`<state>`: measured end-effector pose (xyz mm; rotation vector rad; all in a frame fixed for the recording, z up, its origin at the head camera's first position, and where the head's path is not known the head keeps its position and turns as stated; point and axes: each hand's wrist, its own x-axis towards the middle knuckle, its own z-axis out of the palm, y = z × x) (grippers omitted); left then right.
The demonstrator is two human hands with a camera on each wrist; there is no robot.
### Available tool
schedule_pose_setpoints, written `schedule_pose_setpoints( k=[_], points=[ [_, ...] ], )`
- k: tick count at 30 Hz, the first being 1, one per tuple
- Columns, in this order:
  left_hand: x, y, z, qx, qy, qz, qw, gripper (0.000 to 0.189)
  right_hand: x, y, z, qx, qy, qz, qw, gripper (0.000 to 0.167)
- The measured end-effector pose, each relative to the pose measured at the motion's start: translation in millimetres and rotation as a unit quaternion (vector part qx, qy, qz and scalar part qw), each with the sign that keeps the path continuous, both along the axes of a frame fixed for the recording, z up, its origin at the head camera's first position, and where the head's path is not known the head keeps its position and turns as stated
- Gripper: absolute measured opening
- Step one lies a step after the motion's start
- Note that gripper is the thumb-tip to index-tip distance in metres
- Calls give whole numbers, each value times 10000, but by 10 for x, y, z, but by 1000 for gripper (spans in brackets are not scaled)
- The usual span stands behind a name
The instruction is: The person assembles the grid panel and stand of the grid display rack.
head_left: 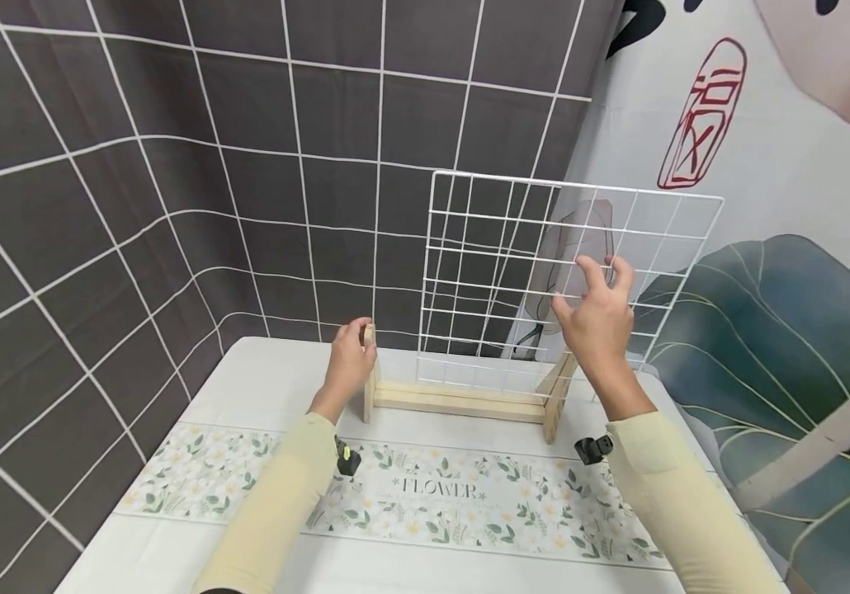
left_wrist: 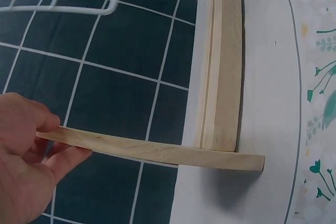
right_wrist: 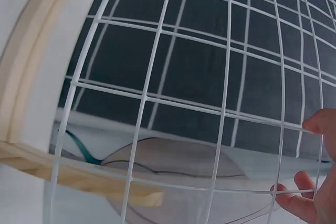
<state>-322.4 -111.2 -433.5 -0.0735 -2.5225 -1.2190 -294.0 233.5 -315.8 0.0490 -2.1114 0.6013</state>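
Note:
My left hand point(head_left: 351, 363) pinches the top end of the left upright of a pale wooden stand point(head_left: 462, 402). In the left wrist view, thumb and fingers hold that upright point(left_wrist: 157, 150) from both sides, and a grooved crossbar point(left_wrist: 226, 66) joins it. My right hand point(head_left: 599, 322) grips a white wire grid panel point(head_left: 499, 254), its fingers bent through the openings near the panel's right part. The panel stands upright, slightly tilted, above and behind the crossbar. In the right wrist view, the grid's wires point(right_wrist: 224, 111) cross in front of the stand's other upright point(right_wrist: 136, 192). Whether the panel touches the stand I cannot tell.
The stand is on a white table point(head_left: 276, 379) with a floral runner point(head_left: 440, 516) marked "FLOWER" across its front. A dark cloth point(head_left: 247, 190) with white grid lines hangs behind and to the left. A patterned curtain point(head_left: 781, 346) hangs at the right.

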Motion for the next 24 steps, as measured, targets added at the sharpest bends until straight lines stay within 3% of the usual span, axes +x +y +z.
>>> schedule_pose_setpoints(
  k=[16, 24],
  points=[
    [-23, -1, 7, 52, -83, -25, 9999, 54, -167, -247, 439, -43, 247, 133, 9996, 53],
    [-3, -4, 22, 99, -58, -24, 9999, 54, -220, -431, 606, -208, 131, 111, 9996, 53]
  ],
)
